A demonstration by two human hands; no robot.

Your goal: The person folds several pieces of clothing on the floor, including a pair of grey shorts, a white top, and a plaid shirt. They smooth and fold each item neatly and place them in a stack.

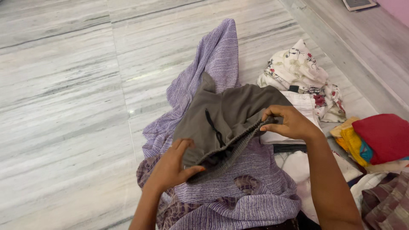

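Grey garment (232, 113) with ribbed waistband and a black drawstring, lying on top of a purple striped cloth (215, 59) spread over the floor (64, 85). Gripped at both ends of the waistband: left hand (172, 166) closed on the near end, thumb over the rib and fingers beneath; right hand (287, 123) pinching the far end between thumb and fingertips. Waistband drawn out between them, slightly slack, mouth of the garment gaping a little.

Judged as a straightening or opening step, with the garment not yet laid flat. Would call, for any further handling, for an even pull on both ends so that the rib does not twist, and for keeping the drawstring out of the fold.

To the right, crowded: a white folded cloth (304, 106) just beside the right hand, a floral cloth (298, 68) beyond it, then a yellow cloth (351, 142) and a red folded cloth (383, 132) stacked near the picture's right edge, and a checked cloth (387, 204) in the lower corner. Farther right, a raised ledge (362, 47) running diagonally. To the left and ahead, bare pale marble with plenty of room; best free room for spreading or setting down probably on that side.
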